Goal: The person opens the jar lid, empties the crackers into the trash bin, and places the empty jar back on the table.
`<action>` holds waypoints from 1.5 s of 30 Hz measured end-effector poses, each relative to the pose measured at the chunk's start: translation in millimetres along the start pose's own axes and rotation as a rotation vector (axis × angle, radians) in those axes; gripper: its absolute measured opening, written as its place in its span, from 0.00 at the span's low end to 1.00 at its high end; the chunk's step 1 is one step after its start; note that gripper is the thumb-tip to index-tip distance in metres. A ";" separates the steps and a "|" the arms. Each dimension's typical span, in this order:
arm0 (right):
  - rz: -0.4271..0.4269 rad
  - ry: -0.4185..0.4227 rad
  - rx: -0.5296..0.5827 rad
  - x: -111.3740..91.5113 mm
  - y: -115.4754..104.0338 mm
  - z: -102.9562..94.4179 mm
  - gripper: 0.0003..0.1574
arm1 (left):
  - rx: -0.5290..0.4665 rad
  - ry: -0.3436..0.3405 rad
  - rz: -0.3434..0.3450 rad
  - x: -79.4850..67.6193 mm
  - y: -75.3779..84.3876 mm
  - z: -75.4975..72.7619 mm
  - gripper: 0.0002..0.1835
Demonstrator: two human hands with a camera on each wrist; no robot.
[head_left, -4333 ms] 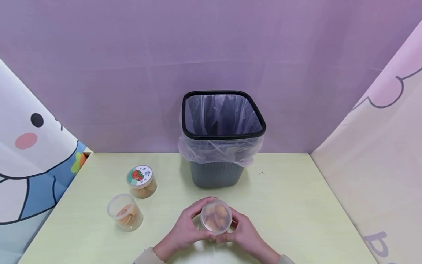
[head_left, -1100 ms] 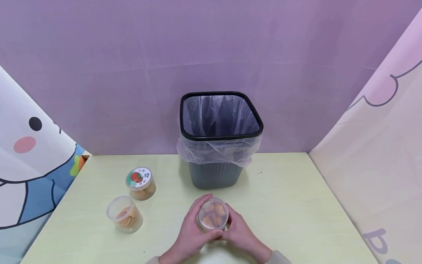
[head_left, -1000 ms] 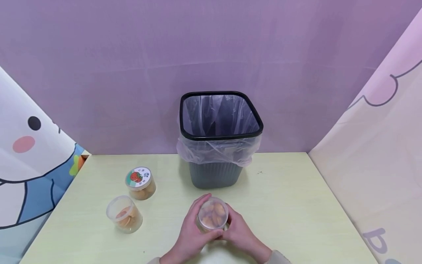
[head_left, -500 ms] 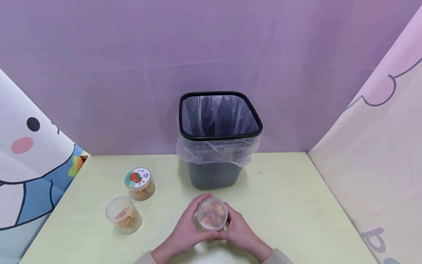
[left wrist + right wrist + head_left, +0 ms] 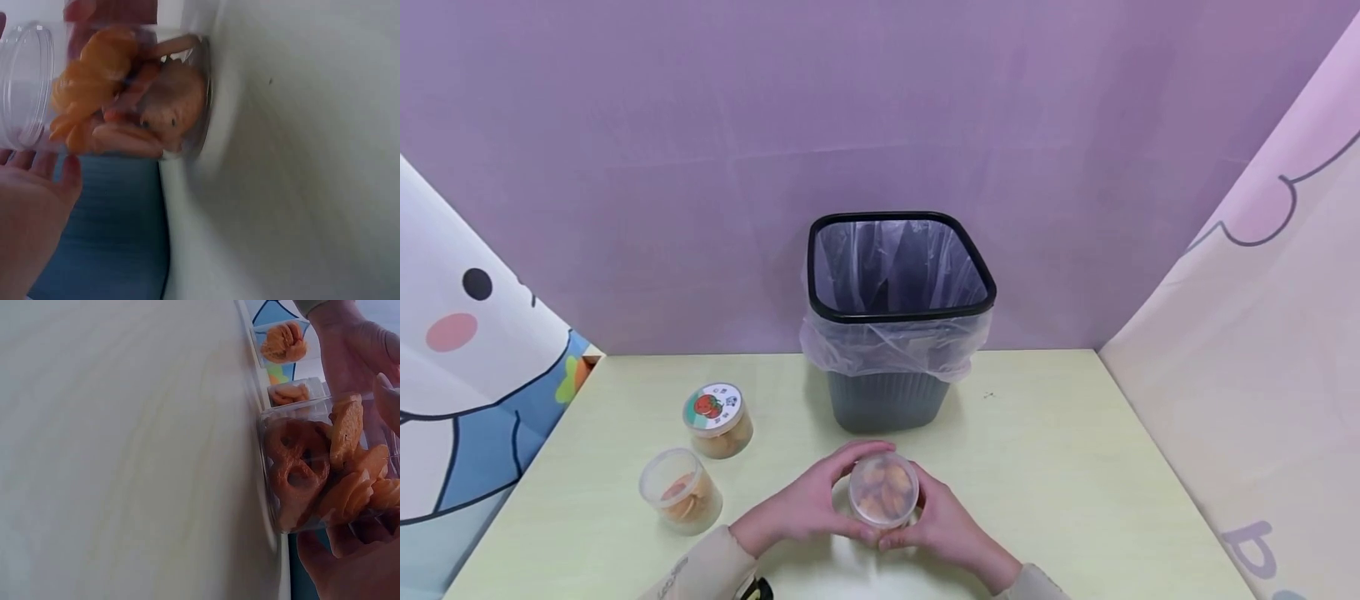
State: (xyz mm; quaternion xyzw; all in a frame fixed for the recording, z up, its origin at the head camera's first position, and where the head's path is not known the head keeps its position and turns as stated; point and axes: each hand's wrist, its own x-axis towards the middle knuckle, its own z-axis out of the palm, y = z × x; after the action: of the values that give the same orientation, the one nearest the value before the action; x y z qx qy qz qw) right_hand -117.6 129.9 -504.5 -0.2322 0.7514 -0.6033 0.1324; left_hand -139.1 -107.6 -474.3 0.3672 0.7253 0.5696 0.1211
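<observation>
A purple cloth [image 5: 700, 167] forms the far wall, with two printed cloths at the sides: on the left a cartoon figure [image 5: 467, 333], on the right a single large purple letter [image 5: 1253, 547], which I cannot identify for certain. Between them is one pale yellow-green table [image 5: 1060, 467].

Three clear jars are in view, each with brownish-orange snacks inside. One, the held jar [image 5: 883, 490], is upright at the near middle of the table; I cannot tell whether its base touches the surface, or whether a clear lid covers its frosted-looking top. Two hands grasp it: the left hand [image 5: 812, 500] curls round its left side, the right hand [image 5: 942, 527] round its right, with the thumbs close together on the near side. Its contents overlap too much to count (one pretzel-shaped piece [image 5: 297, 469] is plain in the right wrist view).

The other two jars stand to the left, near each other: an unlidded jar [image 5: 688, 500] nearer, a lidded jar [image 5: 724, 433] farther off. The one printed lid [image 5: 713, 406] is green and white with a red tomato-like picture and a few characters, too small to read. The left sleeve [image 5: 703, 568] bears partial lettering, also illegible.

One grey bin [image 5: 891, 400] with a black rim and one translucent liner [image 5: 898, 346] stands at the far middle.
</observation>
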 end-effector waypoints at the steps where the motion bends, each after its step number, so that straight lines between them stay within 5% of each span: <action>1: 0.001 -0.002 0.005 -0.2 0.1 0.0 0.56 | -0.013 -0.022 -0.003 1.4 -0.5 -1.7 0.50; 16: -0.072 -0.022 -0.016 1.1 6.2 -3.1 0.59 | -0.128 -0.279 0.002 20.4 -10.6 -25.6 0.50; 22: -0.030 -0.033 -0.007 1.3 5.4 -3.6 0.61 | -0.156 -0.318 0.000 24.5 -12.0 -28.3 0.49; 45: 0.004 -0.006 0.018 0.4 3.8 -1.5 0.57 | -0.136 -0.019 0.019 4.0 -11.1 -2.0 0.46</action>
State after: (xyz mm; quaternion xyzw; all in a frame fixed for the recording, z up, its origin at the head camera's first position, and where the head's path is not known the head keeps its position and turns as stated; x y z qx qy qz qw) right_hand -119.3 131.6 -507.8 -0.2312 0.7461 -0.6091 0.1377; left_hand -147.4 -107.3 -482.8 0.3705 0.6801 0.6152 0.1475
